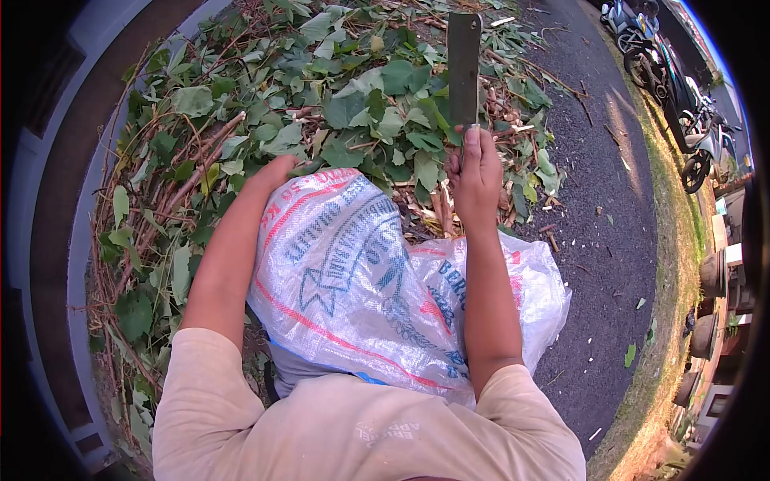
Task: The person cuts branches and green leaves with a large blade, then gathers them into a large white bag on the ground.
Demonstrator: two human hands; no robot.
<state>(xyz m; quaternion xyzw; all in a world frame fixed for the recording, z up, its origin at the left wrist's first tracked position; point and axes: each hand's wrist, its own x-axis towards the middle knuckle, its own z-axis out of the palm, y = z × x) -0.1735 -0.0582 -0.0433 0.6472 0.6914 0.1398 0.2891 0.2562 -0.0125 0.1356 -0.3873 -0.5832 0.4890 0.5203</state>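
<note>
While leafy branches (321,96) crowd ahead, a woven sack (361,280) covers the lap.

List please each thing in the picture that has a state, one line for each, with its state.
cleaver: held upright, blade up, over the leaves.
right hand: closed around the cleaver handle.
left hand: resting on the sack edge, partly hidden among leaves.
woven sack: lying on the lap, crumpled.
leafy branches: cut, piled on the ground.
motorbikes: parked by the road.
</note>
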